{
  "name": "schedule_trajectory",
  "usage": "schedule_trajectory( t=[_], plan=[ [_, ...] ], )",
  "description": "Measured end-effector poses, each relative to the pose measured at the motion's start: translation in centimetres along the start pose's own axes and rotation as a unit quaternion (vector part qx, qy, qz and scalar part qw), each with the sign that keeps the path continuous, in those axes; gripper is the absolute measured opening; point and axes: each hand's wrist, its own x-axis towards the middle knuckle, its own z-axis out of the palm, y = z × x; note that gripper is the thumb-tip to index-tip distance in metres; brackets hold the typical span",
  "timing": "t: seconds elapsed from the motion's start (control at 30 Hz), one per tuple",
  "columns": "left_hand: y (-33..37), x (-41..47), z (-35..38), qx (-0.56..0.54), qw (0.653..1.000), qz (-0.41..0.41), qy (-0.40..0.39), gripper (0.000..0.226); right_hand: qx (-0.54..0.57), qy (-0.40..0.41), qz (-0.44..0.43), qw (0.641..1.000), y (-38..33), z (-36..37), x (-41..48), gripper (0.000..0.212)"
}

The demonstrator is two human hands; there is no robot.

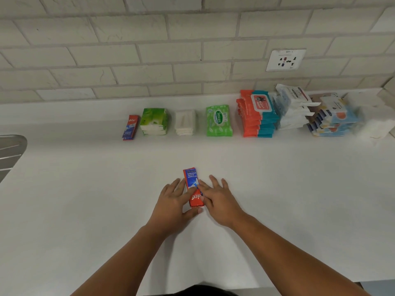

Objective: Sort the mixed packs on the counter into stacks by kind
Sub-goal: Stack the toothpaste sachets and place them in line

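How the toothpaste pack [193, 188] will handle: by my judgement it is a light, stiff little carton with slick printed faces. It should slide easily on the counter [85, 189]. The best hold is a pinch across its long edges near the middle.
Head view, pack's place: flat on the front middle of the counter, long axis pointing away from the person, well apart from the sorted row by the wall.
Left hand [173, 201]: fingers straight, lying along the pack's left edge, thumb touching its near end; no closed grip.
Right hand [218, 197]: fingers spread and straight, its inner edge resting on the pack's right side; nothing clasped.
Pack to hands: between the two and touching both, its far end reaching just past the fingertips.
Likely home: the second toothpaste pack [130, 127] at the row's left end, just beside the green tissue stack [154, 121].
Further along the row: the red and teal wipes stack [256, 116].
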Motion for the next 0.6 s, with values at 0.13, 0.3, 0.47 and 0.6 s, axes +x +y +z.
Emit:
schedule_trajectory(
  t=[0.13,0.3,0.47,0.6],
  plan=[
    [0.1,-0.2,0.0,0.013,1.0,-0.001,0.008,0.066,-0.021,0.0,-0.013,1.0,0.3,0.1,0.1,0.051],
    [0.3,-0.3,-0.1,0.033,0.999,-0.016,0.032,0.063,-0.039,-0.001,-0.037,0.999,0.7,0.1,0.4,0.055],
    [-1.4,-0.8,-0.3,0.019,0.997,-0.07,0.036,0.067,-0.064,-0.02,-0.057,0.996,-0.5,0.7,2.2,0.054],
    [-3.7,-1.3,-1.2,0.003,0.995,-0.087,0.037,0.067,-0.07,-0.026,-0.063,0.995,-2.5,1.5,4.2,0.055]
  ],
)
